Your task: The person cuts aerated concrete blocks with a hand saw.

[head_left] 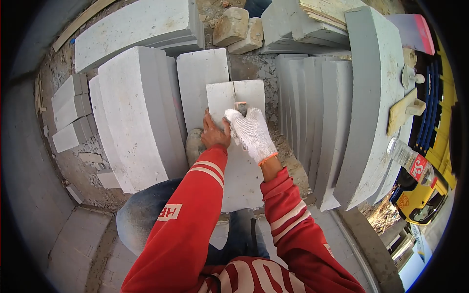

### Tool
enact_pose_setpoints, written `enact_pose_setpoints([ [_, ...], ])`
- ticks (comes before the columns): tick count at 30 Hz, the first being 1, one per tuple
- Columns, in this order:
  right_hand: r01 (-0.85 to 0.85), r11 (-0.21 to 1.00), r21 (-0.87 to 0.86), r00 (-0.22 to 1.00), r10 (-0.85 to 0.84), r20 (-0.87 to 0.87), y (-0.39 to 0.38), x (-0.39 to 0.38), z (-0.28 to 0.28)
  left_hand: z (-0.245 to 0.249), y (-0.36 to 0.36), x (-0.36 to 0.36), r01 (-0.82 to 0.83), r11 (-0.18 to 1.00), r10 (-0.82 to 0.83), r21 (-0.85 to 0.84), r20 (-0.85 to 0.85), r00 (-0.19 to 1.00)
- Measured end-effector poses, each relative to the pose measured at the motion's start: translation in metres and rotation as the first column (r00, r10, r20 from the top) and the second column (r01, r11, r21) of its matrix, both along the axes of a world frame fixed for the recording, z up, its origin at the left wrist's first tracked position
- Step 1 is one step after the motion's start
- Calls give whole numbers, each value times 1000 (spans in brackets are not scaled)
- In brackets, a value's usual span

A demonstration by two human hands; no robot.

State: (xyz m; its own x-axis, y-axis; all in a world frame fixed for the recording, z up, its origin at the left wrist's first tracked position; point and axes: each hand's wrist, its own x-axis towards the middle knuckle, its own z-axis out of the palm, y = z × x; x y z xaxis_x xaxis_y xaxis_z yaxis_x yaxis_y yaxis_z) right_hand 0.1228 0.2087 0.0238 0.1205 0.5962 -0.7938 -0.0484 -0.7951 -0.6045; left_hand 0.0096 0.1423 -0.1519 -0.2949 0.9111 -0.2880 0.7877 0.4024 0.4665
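Note:
A pale grey lightweight block (pixel 220 95) lies in front of me on top of a longer block (pixel 242 180). A thin dark line runs down its top face from the far edge. My bare left hand (pixel 215 133) rests on the block's near left part, fingers stretched out and thumb apart. My right hand (pixel 251 132), in a white knitted glove with an orange cuff, is closed around a tool (pixel 241 106) with a dark grey and orange part showing, at the near end of the line. Most of the tool is hidden by the glove.
Stacked blocks stand at left (pixel 129 112) and right (pixel 369 107). A wooden float (pixel 403 115) and a clear plastic bottle (pixel 413 161) are on the right stack. Smaller blocks (pixel 71 112) lie at far left, brownish blocks (pixel 232 27) at the back. My knee (pixel 141 215) is beside my left arm.

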Motion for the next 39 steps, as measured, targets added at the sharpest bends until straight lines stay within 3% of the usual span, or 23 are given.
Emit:
enact_pose_setpoints([
  [2,-118,968,-220,991,130,40,11,-1,21,3,-11,-2,14,1000,-14,-18,1,1000],
  [3,-129,984,-126,988,139,71,-18,-3,16,0,-16,-3,2,1000,-1,-31,18,1000],
  [4,-160,977,138,972,132,192,-48,-3,16,-9,-1,-1,-27,1000,27,-9,35,999],
  [6,-280,955,102,945,255,205,-69,8,49,5,2,0,-24,998,27,-61,47,999],
  [8,-167,982,87,979,155,131,-67,8,60,9,4,1,-40,995,44,-90,52,998],
  [9,-206,979,-2,966,203,157,-45,9,59,7,8,1,-38,996,43,-86,51,998],
  [11,4,997,-82,999,-7,-43,-21,11,-1,11,5,3,-39,995,41,-96,17,999],
  [14,-18,991,-131,1000,18,1,6,2,5,9,3,0,-31,996,32,-82,19,999],
  [15,-165,980,-108,981,174,84,-11,1,4,16,-15,3,-18,993,21,-114,25,999],
  [17,-160,975,151,967,124,223,-55,-3,31,5,5,4,-16,999,18,-40,60,998],
  [18,-221,974,44,963,211,168,-68,6,50,1,1,-1,-29,999,31,-30,61,998],
  [20,-101,983,-154,993,108,39,-74,9,78,11,-5,-1,-41,993,48,-111,64,997],
  [23,-230,958,-174,963,250,103,-40,7,30,8,5,1,-39,996,44,-75,62,997],
  [25,-122,991,-63,989,127,77,-11,-3,12,4,12,2,-28,999,30,-42,55,998],
  [28,-112,993,-43,989,115,97,-45,-4,21,17,-9,0,-34,996,37,-81,42,998],
  [30,-266,954,137,936,221,274,-73,2,57,-1,3,-1,-27,999,28,-17,48,998],
  [31,-104,989,-109,989,114,95,-65,2,99,5,5,2,-40,996,41,-81,12,999],
  [32,-107,982,-156,989,122,87,-70,3,106,11,-4,2,-43,991,45,-128,8,999],
  [34,-181,970,-163,979,194,68,-51,6,96,14,8,1,-37,991,44,-127,53,998],
  [35,-239,971,-2,957,236,169,-45,4,63,15,8,1,-51,991,62,-123,84,995],
  [36,-106,992,-72,990,112,86,-32,0,35,14,0,1,-45,991,57,-127,89,994],
  [39,-123,991,-60,989,128,76,-3,-5,0,4,4,-2,-29,997,32,-75,38,999],
])
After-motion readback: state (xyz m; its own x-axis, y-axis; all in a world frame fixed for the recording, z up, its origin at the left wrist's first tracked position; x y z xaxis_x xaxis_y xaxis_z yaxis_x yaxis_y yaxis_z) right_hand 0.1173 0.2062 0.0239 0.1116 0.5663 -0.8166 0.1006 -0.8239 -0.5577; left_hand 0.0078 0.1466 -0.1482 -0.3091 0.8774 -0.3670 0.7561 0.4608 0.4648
